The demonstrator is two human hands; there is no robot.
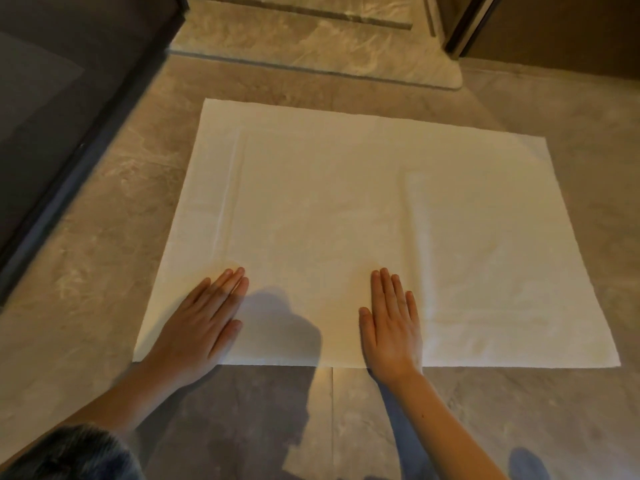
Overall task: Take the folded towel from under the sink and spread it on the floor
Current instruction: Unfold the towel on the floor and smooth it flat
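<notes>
A white towel (346, 209) lies opened out flat on the beige marble floor (104, 209), with faint fold creases running across it. My left hand (201, 323) presses flat on the towel's near left part, fingers straight and together. My right hand (391, 323) lies flat on the near middle of the towel, fingers straight. Both palms are down, close to the towel's near edge. Neither hand holds anything.
A dark cabinet or door panel (52, 116) runs along the left. A raised marble threshold (311, 46) crosses the floor beyond the towel. A dark door frame (467, 26) stands at the upper right. A dark fuzzy sleeve (69, 455) shows at the bottom left.
</notes>
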